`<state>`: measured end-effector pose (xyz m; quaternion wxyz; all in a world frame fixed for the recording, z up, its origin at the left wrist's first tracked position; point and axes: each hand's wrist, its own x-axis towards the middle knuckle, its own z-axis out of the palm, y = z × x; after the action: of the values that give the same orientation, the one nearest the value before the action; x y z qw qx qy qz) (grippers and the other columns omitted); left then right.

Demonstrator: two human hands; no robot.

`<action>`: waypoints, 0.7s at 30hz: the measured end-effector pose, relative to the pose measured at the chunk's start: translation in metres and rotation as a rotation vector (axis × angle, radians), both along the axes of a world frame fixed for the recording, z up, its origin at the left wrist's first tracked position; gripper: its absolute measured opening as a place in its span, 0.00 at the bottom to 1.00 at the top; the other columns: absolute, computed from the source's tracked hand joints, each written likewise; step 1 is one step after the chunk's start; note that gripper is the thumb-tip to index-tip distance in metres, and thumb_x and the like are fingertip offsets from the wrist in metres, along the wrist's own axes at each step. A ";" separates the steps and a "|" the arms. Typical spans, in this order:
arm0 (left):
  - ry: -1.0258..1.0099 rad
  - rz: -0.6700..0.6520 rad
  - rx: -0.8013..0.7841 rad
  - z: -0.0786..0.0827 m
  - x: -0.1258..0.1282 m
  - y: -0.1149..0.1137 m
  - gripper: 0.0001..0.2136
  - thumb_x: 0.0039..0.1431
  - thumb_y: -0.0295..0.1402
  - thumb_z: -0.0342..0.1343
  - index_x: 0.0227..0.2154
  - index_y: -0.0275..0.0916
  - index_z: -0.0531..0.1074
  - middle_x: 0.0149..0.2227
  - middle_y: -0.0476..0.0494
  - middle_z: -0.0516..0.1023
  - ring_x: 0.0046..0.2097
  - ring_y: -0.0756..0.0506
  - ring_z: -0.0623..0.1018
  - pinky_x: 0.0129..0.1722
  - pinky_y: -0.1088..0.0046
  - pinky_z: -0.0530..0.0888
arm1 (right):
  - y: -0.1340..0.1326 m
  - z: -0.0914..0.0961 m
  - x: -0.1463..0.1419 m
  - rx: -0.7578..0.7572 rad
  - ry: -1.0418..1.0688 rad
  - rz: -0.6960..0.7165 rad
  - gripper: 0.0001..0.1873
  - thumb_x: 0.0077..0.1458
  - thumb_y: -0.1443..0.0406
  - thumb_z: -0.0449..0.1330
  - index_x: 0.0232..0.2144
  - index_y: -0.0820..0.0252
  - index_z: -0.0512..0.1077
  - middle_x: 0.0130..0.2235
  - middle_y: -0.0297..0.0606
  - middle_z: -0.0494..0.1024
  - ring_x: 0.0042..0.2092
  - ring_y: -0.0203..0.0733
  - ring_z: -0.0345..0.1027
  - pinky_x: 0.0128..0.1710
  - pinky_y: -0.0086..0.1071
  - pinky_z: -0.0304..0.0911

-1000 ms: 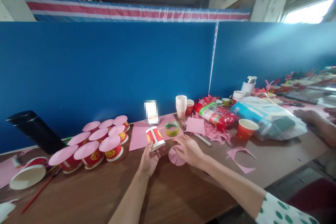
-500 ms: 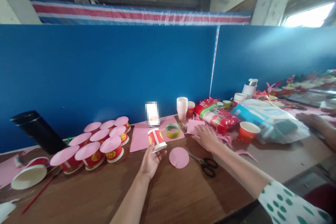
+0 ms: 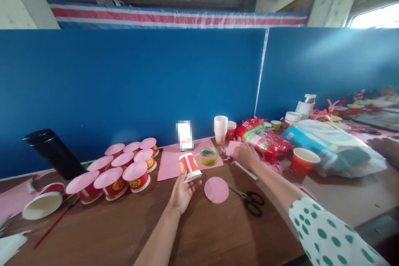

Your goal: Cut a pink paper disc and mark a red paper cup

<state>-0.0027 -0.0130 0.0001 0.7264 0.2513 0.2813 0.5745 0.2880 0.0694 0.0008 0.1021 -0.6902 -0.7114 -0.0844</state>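
In my left hand (image 3: 182, 193) is a red and white paper cup (image 3: 188, 167), held upside down with the fingers wrapped round its lower part. My right hand (image 3: 248, 158) reaches over the pink paper pieces (image 3: 233, 149) beside the red bag. Its fingers curl downward, and their tips are hidden, so what they grip is unclear. A thin white strip (image 3: 247, 172) lies just below that hand. Between my arms a pink paper disc (image 3: 216, 190) with a slit lies flat. The black-handled scissors (image 3: 253, 203) rest beside it, blades toward the disc.
Several upturned red cups topped with pink discs (image 3: 135, 171) stand at left, near a black bottle (image 3: 54, 153) and a red brush (image 3: 52, 226). Tape (image 3: 209, 156) lies on a pink sheet (image 3: 170, 164). A red bag (image 3: 264, 139), an orange cup (image 3: 304, 162) and a plastic bag (image 3: 346, 149) are right.
My right hand has gone from lying flat with fingers spread to curled fingers over the pink paper. The white strip now shows below it. My left hand still holds the cup.
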 end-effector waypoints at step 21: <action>-0.004 0.009 -0.004 -0.002 -0.001 0.000 0.14 0.53 0.37 0.53 0.41 0.35 0.68 0.33 0.41 0.78 0.37 0.42 0.78 0.40 0.61 0.74 | -0.048 0.019 0.001 0.108 0.054 0.098 0.19 0.58 0.58 0.48 0.49 0.59 0.64 0.48 0.45 0.69 0.51 0.48 0.58 0.48 0.36 0.53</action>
<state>-0.0032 -0.0125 -0.0023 0.7249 0.2474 0.2819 0.5778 0.2894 0.0209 0.0196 0.1622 -0.6501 -0.7358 -0.0988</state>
